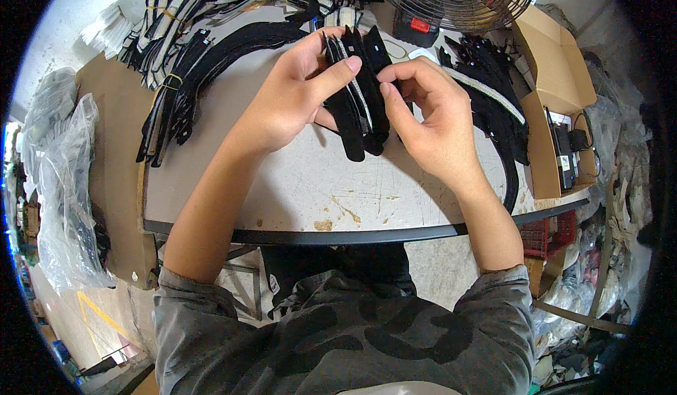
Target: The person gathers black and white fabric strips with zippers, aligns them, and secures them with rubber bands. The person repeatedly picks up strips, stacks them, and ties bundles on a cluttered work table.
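Above the middle of the table, my left hand (300, 92) is closed round a small stack of black fabric strips (357, 102), its thumb lying across their near face. Thin pale edges show between the layers, and small white marks sit near the upper ends. The strips hang tilted, lower ends toward me. My right hand (437, 116) pinches the right edge of the stack between thumb and forefinger, the other fingers curled. How many layers that pinch takes in, I cannot tell.
Banded bundles of black and white strips (166, 25) cover the table's far left, beside a curved black bundle (243, 46). More black strips (493, 106) lie at right. A wire-guard fan (458, 0) stands behind; an open cardboard box (546, 141) sits at the right edge.
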The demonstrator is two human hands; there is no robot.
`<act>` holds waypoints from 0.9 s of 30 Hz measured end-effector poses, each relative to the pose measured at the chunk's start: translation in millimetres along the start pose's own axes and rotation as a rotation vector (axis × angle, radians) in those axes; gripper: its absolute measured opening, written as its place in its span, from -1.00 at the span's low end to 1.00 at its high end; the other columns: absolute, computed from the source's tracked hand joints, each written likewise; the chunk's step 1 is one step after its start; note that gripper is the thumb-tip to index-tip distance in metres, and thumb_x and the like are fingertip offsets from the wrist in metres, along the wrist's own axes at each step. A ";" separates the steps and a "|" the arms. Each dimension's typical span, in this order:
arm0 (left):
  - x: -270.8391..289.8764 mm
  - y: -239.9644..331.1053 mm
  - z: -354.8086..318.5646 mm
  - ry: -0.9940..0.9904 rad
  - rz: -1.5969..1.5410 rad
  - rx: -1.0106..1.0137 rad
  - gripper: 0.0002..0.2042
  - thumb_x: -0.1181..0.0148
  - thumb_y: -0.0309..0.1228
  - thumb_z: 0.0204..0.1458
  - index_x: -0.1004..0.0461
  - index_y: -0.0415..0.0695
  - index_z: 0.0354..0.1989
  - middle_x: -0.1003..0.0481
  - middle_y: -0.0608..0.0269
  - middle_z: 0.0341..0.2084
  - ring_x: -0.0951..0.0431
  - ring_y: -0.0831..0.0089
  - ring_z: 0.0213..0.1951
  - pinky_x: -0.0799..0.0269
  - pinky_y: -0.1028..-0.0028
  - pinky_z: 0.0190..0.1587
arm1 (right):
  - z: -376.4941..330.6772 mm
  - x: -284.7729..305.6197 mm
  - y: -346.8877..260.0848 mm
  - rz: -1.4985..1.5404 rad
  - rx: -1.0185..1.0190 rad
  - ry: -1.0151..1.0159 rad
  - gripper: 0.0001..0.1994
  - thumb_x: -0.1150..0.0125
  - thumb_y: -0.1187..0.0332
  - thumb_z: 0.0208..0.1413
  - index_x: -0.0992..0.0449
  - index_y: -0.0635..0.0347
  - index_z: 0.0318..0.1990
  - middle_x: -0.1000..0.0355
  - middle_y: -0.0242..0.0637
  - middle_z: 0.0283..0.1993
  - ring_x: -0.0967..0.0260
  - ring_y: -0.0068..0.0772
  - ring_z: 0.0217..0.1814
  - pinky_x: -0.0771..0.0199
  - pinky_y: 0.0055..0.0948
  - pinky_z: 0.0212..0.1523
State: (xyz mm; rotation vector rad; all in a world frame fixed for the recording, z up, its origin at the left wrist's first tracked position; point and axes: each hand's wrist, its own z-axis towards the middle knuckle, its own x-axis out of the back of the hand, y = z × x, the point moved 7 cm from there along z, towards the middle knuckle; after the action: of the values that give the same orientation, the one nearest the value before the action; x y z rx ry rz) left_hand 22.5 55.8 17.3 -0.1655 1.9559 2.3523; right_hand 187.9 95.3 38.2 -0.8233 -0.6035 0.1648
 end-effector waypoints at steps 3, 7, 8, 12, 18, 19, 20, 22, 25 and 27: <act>1.3 -0.9 -0.2 -0.007 0.003 0.000 -0.59 -0.17 -0.32 0.39 -0.35 -0.24 0.31 -0.59 0.21 -0.18 -0.72 0.51 -0.28 -0.77 0.48 -0.41 | -0.1 0.0 4.7 -0.001 0.001 -0.006 -0.90 -0.22 0.59 0.33 -0.58 0.36 -0.06 -0.47 -0.36 -0.16 -0.46 -0.68 -0.18 -0.52 -0.58 -0.11; 0.5 -0.2 -1.0 -0.007 0.002 -0.020 -0.60 -0.15 -0.33 0.39 -0.34 -0.23 0.31 -0.58 0.23 -0.18 -0.72 0.51 -0.27 -0.77 0.48 -0.39 | -0.1 -0.4 4.1 0.014 -0.009 -0.004 -0.90 -0.22 0.59 0.34 -0.57 0.37 -0.06 -0.48 -0.35 -0.16 -0.46 -0.67 -0.18 -0.52 -0.58 -0.11; 0.7 -0.7 -0.9 -0.007 0.000 -0.013 -0.60 -0.15 -0.33 0.39 -0.34 -0.23 0.32 -0.58 0.24 -0.17 -0.72 0.51 -0.25 -0.77 0.47 -0.38 | 0.0 -0.2 3.4 0.016 -0.011 -0.008 -0.90 -0.23 0.59 0.33 -0.57 0.37 -0.06 -0.48 -0.35 -0.16 -0.46 -0.67 -0.17 -0.52 -0.58 -0.10; 0.7 1.0 -0.7 -0.013 -0.001 -0.021 -0.60 -0.15 -0.34 0.39 -0.35 -0.20 0.32 -0.59 0.26 -0.14 -0.72 0.50 -0.21 -0.77 0.45 -0.36 | 0.0 0.0 -1.7 0.022 0.022 -0.021 -0.91 -0.23 0.59 0.33 -0.57 0.36 -0.06 -0.47 -0.36 -0.15 -0.45 -0.66 -0.16 -0.51 -0.58 -0.08; 0.8 -1.3 -0.1 -0.017 -0.017 -0.009 -0.59 -0.19 -0.28 0.38 -0.37 -0.18 0.30 -0.59 0.24 -0.13 -0.72 0.52 -0.20 -0.76 0.49 -0.38 | 0.8 0.0 4.5 0.204 0.009 0.165 -0.89 -0.35 0.53 0.17 -0.60 0.26 -0.16 -0.53 -0.21 -0.27 -0.52 -0.37 -0.31 -0.52 -0.45 -0.28; -0.3 -0.9 -0.3 -0.017 -0.023 0.003 -0.59 -0.20 -0.27 0.38 -0.37 -0.18 0.30 -0.59 0.24 -0.14 -0.72 0.52 -0.20 -0.75 0.49 -0.38 | 1.5 0.3 1.9 0.149 0.046 0.134 -0.89 -0.35 0.53 0.16 -0.60 0.25 -0.17 -0.52 -0.22 -0.27 -0.51 -0.36 -0.32 -0.51 -0.45 -0.28; -0.3 -0.7 -0.3 -0.032 -0.027 0.012 -0.58 -0.20 -0.25 0.38 -0.37 -0.19 0.30 -0.59 0.23 -0.14 -0.72 0.52 -0.21 -0.76 0.48 -0.37 | 2.4 2.0 -1.1 0.095 0.083 0.103 -0.89 -0.35 0.54 0.15 -0.60 0.24 -0.17 -0.51 -0.22 -0.28 -0.50 -0.36 -0.33 -0.50 -0.45 -0.29; 0.7 -0.6 -0.3 -0.063 -0.035 0.029 -0.57 -0.20 -0.23 0.39 -0.36 -0.20 0.29 -0.59 0.22 -0.13 -0.72 0.51 -0.21 -0.77 0.45 -0.35 | 2.8 1.6 -5.1 0.021 0.131 0.067 -0.88 -0.35 0.54 0.14 -0.61 0.23 -0.17 -0.49 -0.23 -0.28 -0.48 -0.35 -0.34 -0.49 -0.45 -0.30; -1.9 0.9 -0.7 -0.075 -0.059 0.011 -0.57 -0.19 -0.22 0.40 -0.35 -0.22 0.29 -0.57 0.20 -0.09 -0.71 0.48 -0.16 -0.80 0.37 -0.30 | 1.4 -0.1 -8.8 -0.050 0.140 0.014 -0.86 -0.32 0.58 0.16 -0.60 0.25 -0.13 -0.46 -0.26 -0.22 -0.46 -0.43 -0.27 -0.47 -0.49 -0.24; -3.6 0.8 -0.5 -0.079 -0.107 -0.004 -0.57 -0.18 -0.23 0.40 -0.35 -0.23 0.30 -0.55 0.18 -0.06 -0.70 0.46 -0.10 -0.82 0.33 -0.26 | -0.4 0.1 -13.8 -0.120 0.113 -0.074 -0.83 -0.26 0.64 0.23 -0.58 0.30 -0.05 -0.43 -0.32 -0.13 -0.42 -0.61 -0.14 -0.47 -0.58 -0.09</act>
State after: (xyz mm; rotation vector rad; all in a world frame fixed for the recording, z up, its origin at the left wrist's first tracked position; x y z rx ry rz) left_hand 26.1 55.2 18.5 -0.1702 1.8581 2.2602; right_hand 187.0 85.8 48.1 -0.6720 -0.7054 0.1195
